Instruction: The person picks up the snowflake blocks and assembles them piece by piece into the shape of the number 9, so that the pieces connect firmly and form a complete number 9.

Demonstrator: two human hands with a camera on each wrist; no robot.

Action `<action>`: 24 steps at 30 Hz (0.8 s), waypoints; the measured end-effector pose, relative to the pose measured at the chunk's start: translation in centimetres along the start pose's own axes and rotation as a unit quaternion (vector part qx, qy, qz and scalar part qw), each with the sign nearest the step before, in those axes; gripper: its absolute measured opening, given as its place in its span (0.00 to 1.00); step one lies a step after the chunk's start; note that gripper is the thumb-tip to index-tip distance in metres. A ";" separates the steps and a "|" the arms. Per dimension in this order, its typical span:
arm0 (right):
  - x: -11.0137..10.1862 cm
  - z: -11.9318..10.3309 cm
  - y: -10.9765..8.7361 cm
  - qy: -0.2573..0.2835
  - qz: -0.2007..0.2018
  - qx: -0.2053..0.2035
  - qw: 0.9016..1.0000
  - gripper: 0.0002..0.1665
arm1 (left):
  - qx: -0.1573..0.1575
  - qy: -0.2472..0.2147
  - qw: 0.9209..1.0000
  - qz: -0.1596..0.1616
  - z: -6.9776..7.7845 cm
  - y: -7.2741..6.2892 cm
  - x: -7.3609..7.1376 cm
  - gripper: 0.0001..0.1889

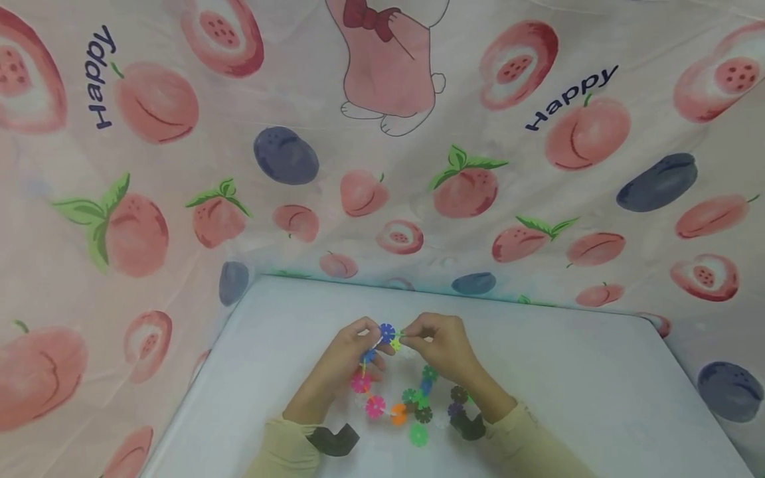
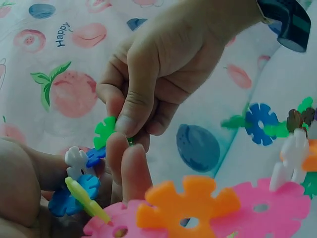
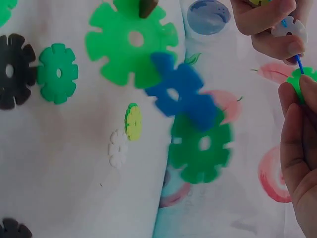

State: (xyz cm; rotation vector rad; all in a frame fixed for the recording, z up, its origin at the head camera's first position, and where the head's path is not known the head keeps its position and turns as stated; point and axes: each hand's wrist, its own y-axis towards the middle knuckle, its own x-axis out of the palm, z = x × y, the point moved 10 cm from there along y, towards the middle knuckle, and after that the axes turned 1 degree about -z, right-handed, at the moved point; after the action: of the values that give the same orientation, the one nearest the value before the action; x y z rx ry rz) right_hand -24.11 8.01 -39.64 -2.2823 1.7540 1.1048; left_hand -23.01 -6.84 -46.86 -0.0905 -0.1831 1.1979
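My left hand [image 1: 346,348] holds one end of a chain of notched plastic flower discs. A blue disc [image 1: 387,332] shows at its fingertips, with a white disc [image 2: 77,161] close by in the left wrist view. Between thumb and finger, my right hand [image 1: 445,342] pinches a green disc [image 2: 104,133], edge against the blue piece at the chain's end. From the left hand the chain curves down through pink discs [image 1: 374,406] and an orange disc [image 1: 398,414]. Farther along come green, blue and dark discs [image 1: 423,414] below the right hand.
A white table [image 1: 568,398] lies under the hands, backed by a fruit-print cloth [image 1: 370,153]. A yellow disc [image 3: 132,122] and a white disc [image 3: 118,148] appear over the table. Black bands [image 1: 333,440] circle both wrists.
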 end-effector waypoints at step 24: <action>-1.3 5.1 -1.2 0.036 -0.034 0.109 0.993 0.08 | -0.017 -0.136 0.990 0.040 0.0 -0.1 -2.2 0.08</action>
State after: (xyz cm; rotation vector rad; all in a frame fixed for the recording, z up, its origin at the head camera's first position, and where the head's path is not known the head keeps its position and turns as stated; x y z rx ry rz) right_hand -25.78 11.84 -43.11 -2.2564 1.7110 0.7859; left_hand -23.68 -8.89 -47.05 0.0364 -0.4417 1.2859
